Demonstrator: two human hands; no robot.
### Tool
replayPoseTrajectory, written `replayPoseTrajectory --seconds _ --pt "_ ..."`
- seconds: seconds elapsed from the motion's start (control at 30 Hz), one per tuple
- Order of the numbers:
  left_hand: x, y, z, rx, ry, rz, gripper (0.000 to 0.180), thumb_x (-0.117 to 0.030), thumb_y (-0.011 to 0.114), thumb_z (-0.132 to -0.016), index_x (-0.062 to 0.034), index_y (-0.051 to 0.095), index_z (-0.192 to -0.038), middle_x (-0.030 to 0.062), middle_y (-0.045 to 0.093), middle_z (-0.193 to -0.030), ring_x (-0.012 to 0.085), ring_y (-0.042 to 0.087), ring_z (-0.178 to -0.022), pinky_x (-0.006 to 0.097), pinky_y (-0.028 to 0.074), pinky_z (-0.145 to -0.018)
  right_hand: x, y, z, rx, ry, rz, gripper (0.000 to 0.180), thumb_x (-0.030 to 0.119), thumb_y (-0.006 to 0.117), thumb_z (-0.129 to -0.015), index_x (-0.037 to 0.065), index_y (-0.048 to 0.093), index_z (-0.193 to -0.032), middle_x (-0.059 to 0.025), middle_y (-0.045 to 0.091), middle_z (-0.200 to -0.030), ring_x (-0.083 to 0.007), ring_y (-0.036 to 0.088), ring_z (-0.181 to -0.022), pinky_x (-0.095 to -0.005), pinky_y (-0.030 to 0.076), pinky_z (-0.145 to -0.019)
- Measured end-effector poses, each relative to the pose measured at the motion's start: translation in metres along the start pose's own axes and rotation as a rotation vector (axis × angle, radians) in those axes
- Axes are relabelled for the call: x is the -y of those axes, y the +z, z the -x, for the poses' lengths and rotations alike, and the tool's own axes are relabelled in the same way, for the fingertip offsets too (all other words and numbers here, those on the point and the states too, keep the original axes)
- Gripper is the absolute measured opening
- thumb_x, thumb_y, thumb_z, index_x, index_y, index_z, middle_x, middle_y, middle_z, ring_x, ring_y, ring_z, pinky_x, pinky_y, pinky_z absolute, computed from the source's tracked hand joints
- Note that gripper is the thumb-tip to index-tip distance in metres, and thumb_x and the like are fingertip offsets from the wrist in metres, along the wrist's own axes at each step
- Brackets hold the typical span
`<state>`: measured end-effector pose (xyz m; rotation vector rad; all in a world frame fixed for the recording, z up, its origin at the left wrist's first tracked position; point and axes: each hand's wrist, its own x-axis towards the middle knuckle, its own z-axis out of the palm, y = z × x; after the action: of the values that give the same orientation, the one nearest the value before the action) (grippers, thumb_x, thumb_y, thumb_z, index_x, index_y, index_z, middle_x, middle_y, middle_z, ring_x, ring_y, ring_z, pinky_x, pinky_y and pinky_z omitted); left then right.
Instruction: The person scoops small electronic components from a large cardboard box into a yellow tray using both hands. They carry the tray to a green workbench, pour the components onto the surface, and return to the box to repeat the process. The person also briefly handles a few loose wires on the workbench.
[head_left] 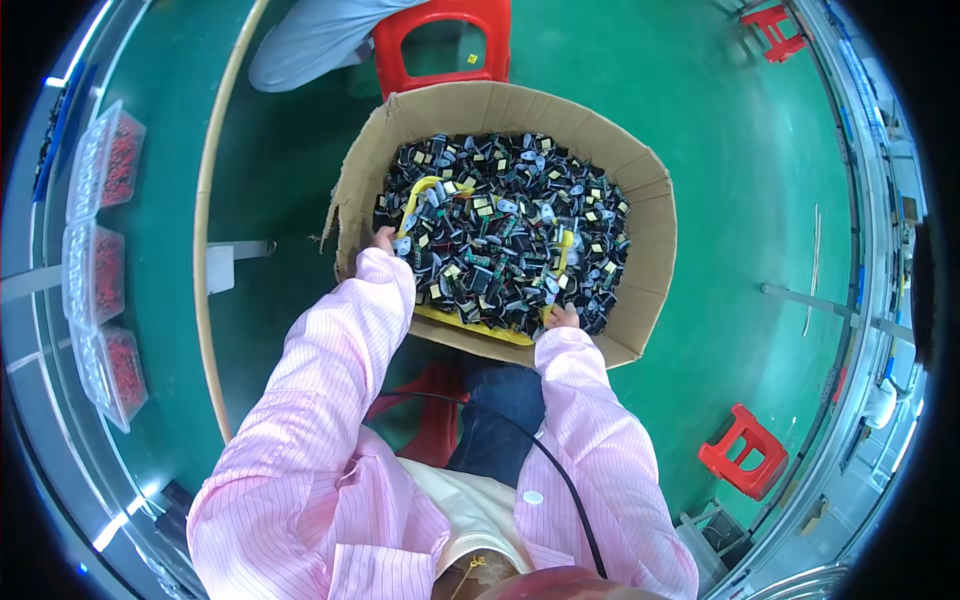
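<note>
A bright yellow plastic container (pixel 478 327) is lying between the two hands, mostly buried, with only strips of its rim showing. Small black electronic parts (pixel 490 230) with grey ends and pale yellow squares are heaping over it. The left hand (pixel 384 240) is reaching in at its left strip, and the right hand (pixel 562 317) at its near right end; fingertips are hiding, so I cannot tell whether either is clamped on the rim. A brown open cardboard box (pixel 645 215) is surrounding both hands. Beyond them, a red plastic stool (pixel 497 45) is standing beside a person's pale-clothed leg (pixel 320 45). Far left of the left hand, clear plastic bins (pixel 95 270) are holding red pieces.
</note>
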<state>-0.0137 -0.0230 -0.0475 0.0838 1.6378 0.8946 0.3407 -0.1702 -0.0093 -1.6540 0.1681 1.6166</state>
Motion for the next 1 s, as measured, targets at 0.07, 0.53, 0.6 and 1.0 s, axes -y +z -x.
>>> replayPoseTrajectory --seconds 0.07,0.53,0.6,1.0 --pt "-0.004 0.003 -0.005 0.107 -0.039 0.081 0.036 -0.039 0.048 -0.077 -0.0065 0.058 -0.087 0.0067 0.058 -0.080 0.0217 0.051 -0.073 0.031 0.039 -0.073 0.009 -0.012 0.002 0.112 -0.058 0.084 0.061 0.053 0.029 -0.087 0.005 0.046 -0.120 -0.0129 0.057 -0.109 -0.0262 0.056 -0.095 -0.0368 0.045 -0.081" --pt "-0.097 0.002 0.110 0.176 0.250 0.144 0.024 -0.024 0.051 -0.070 -0.0023 0.056 -0.079 0.0103 0.058 -0.079 0.0218 0.052 -0.070 0.034 0.041 -0.069 0.048 0.016 0.120 0.272 -0.635 -0.174 0.012 0.006 0.051 -0.079 0.006 0.048 -0.091 -0.0070 0.057 -0.083 -0.0183 0.056 -0.074 -0.0314 0.046 -0.069" --pt "-0.111 -0.015 0.119 0.219 0.152 0.280 0.024 -0.024 0.051 -0.071 -0.0023 0.056 -0.080 0.0111 0.058 -0.079 0.0220 0.053 -0.069 0.034 0.041 -0.067 0.049 0.017 0.136 0.356 -0.677 -0.087 0.012 0.005 0.050 -0.080 0.007 0.047 -0.091 -0.0061 0.057 -0.085 -0.0180 0.054 -0.075 -0.0313 0.045 -0.071" --pt "-0.118 -0.080 0.246 0.325 0.158 0.335 0.030 -0.026 0.046 -0.079 0.0001 0.055 -0.091 0.0143 0.060 -0.081 0.0249 0.058 -0.064 0.036 0.045 -0.063 0.071 0.020 0.260 0.383 -0.710 0.163 0.014 0.012 0.049 -0.087 0.005 0.047 -0.098 -0.0076 0.057 -0.090 -0.0190 0.055 -0.082 -0.0344 0.044 -0.078"
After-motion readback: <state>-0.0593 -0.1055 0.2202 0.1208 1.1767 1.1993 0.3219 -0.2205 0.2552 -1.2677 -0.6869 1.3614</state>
